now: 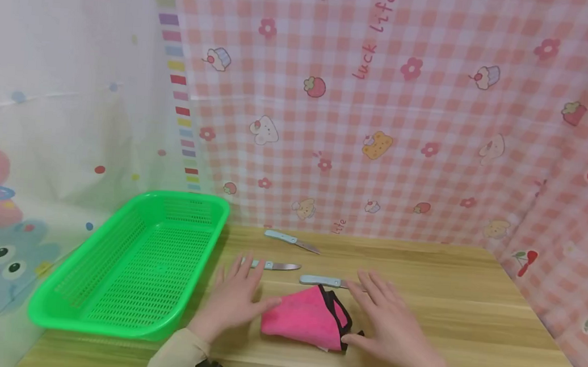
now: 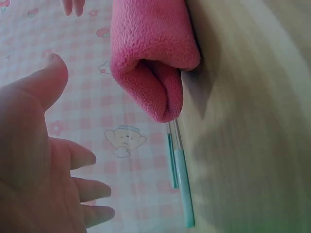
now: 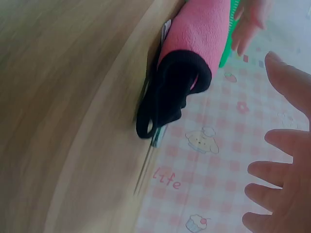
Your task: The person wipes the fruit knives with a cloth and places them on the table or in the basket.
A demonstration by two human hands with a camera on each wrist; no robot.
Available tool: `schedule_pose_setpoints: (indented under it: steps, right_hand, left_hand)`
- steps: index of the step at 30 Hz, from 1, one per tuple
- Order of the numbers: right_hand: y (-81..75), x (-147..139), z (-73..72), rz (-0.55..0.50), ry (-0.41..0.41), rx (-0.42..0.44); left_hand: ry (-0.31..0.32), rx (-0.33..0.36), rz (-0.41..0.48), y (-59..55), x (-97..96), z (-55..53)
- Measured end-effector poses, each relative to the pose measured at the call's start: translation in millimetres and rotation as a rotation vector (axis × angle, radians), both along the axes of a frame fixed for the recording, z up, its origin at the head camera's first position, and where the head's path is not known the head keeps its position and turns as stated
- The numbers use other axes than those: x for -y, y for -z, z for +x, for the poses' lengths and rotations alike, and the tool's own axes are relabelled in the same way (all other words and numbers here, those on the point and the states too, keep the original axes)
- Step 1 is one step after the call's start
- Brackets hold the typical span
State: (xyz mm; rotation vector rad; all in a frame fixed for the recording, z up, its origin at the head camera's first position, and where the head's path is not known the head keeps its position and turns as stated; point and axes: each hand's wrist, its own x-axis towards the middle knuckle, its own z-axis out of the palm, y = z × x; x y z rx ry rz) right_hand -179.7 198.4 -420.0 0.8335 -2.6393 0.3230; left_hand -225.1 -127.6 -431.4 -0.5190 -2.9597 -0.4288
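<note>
A folded pink plush cloth (image 1: 300, 317) with black trim lies on the wooden table between my two hands. My left hand (image 1: 231, 301) hovers left of it, fingers spread and palm facing inward; the left wrist view shows a gap between thumb and cloth. On the other side is my right hand (image 1: 391, 324), also spread, and apart from the cloth's black-edged end (image 3: 170, 92) in the right wrist view. Beyond the cloth lie three small knives with pale blue handles: a far knife (image 1: 281, 237), a middle knife (image 1: 283, 266) partly behind my left fingers, and a near knife (image 1: 320, 280), its tip behind my right fingers.
A green plastic basket (image 1: 218, 223) with slotted sides stands at the left of the table (image 1: 468, 321). Pink checked sheeting (image 1: 329, 118) rises behind the table and on the right, and white printed sheeting (image 1: 103, 51) hangs on the left.
</note>
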Motion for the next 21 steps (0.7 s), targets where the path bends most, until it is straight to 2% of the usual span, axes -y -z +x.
schedule_pose_setpoints:
  steps: [7, 13, 21]
  right_hand:
    - [1.2, 12.9, -3.4, 0.012, -0.022, -0.013]
    - [6.1, 21.2, -9.0, 0.014, -0.040, 0.037]
    - [13.1, 31.7, -17.0, 0.013, -0.056, 0.093]
  left_hand:
    - [0.004, 0.007, 0.031, -2.0, -7.8, -16.8]
    - [-0.003, 0.035, 0.036, 1.6, -11.7, -33.4]
    - [0.005, 0.025, 0.042, 9.0, -13.3, -56.5]
